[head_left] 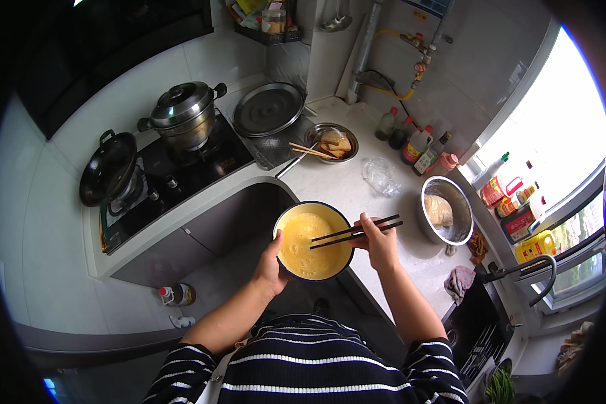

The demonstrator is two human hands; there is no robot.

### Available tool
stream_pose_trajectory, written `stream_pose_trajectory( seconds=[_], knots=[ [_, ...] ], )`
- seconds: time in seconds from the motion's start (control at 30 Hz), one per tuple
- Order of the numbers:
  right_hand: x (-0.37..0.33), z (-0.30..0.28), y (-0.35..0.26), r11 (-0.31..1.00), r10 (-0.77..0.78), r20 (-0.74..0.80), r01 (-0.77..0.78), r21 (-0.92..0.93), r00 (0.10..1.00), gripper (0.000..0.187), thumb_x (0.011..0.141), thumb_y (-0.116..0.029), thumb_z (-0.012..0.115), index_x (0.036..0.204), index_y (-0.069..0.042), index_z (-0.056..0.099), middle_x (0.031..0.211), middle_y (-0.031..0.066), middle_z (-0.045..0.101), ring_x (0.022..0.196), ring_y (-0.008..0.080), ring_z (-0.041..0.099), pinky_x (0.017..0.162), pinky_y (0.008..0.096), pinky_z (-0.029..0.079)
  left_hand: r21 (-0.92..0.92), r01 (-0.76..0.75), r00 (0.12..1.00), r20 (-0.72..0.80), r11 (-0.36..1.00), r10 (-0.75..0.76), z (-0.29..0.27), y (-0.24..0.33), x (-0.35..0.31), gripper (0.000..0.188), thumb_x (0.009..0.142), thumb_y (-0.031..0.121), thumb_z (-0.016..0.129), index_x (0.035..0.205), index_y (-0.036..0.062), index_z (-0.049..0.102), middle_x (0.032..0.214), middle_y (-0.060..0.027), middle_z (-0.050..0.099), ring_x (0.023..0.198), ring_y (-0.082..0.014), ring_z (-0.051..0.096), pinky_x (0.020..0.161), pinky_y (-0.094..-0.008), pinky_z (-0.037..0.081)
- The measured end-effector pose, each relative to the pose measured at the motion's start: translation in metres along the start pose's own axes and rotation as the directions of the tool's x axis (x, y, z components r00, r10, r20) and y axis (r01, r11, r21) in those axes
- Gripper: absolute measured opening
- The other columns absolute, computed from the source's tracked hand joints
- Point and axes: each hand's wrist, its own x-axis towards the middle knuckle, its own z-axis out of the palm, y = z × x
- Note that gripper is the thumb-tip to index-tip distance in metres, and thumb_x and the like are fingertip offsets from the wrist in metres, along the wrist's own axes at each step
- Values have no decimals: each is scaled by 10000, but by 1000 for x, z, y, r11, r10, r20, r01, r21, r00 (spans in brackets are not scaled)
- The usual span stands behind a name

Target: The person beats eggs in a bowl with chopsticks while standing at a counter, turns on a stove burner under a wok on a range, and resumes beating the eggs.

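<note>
My left hand [271,268] grips the near left rim of a round bowl [348,258] with a dark edge, held up in front of me at the counter's edge. Inside is a yellow, frothy liquid [310,252] that looks like beaten egg. Between the fingers of my right hand [377,244] is a pair of black chopsticks [347,238]. Their tips reach into the liquid, and the other ends point to the right. The fingers of my right hand are closed and lie close to the bowl's right rim. My left fingers are partly hidden under the bowl.
Ahead left, a lidded steel pot [184,114] and a black wok [108,168] stand on the gas stove [182,178]. On the counter are a small metal bowl with food [332,141], a clear plastic bag [382,176], bottles [417,145] and a steel basin [461,214]. A sink [481,316] lies right.
</note>
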Motion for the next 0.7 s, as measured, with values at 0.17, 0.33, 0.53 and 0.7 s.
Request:
stream_pose_trajectory(
  seconds=[0.17,0.33,0.53,0.7],
  knots=[
    [0,13,-1,987,-31,-88,44,153,996,298,871,-265,622,784,15,566,688,117,611,543,187,627,486,287,551,-2,8,1000,-13,1000,-8,-2,1,-2,631,873,552,464,1290,79,434,1252,-113,522,1154,-263,500,908,-443,435],
    [-1,0,-38,959,-247,-120,260,112,962,292,850,-231,653,799,53,606,703,125,628,541,190,631,507,285,554,-22,-15,1000,-5,1000,14,-4,-2,-1,618,882,537,461,1294,78,426,1253,-117,520,1153,-263,504,910,-431,440],
    [-2,-24,-60,950,-276,-4,272,-156,961,254,838,-209,673,816,41,634,707,96,638,503,143,605,462,237,515,-33,-11,1000,24,999,12,3,1,-1,616,891,529,449,1304,74,409,1263,-121,512,1157,-263,504,909,-427,444],
    [-7,-23,-21,997,-32,-13,31,-70,999,295,834,-248,670,821,42,619,702,101,643,488,156,608,446,249,514,-52,2,999,49,999,0,11,1,3,618,893,525,445,1303,64,407,1269,-123,505,1163,-265,496,915,-428,438]
  ],
)
